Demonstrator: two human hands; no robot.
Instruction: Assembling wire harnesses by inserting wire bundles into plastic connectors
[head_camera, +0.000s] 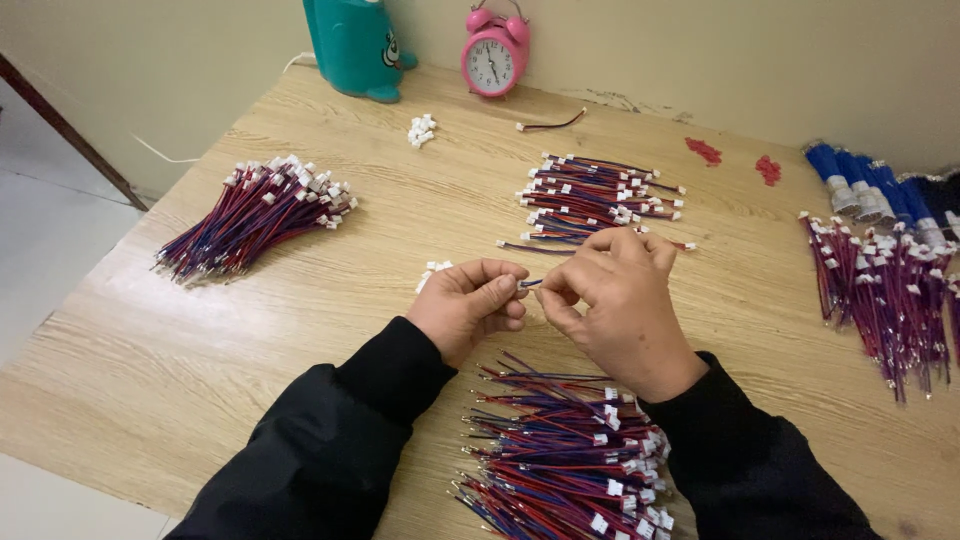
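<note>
My left hand (470, 303) and my right hand (615, 300) meet over the middle of the wooden table (300, 330). Both pinch one short red-and-blue wire (531, 284) between their fingertips. Just left of my left hand lie a few small white connectors (433, 270). Below my wrists sits a pile of red-and-blue wires with white connectors (570, 455). Another such pile (595, 200) lies just beyond my hands.
A bundled wire pile (255, 215) lies at the left, another (885, 290) at the right edge beside blue-and-white cylinders (870, 185). A small heap of white connectors (421, 130), a loose wire (552, 124), a pink alarm clock (494, 55) and a teal container (355, 45) stand at the back.
</note>
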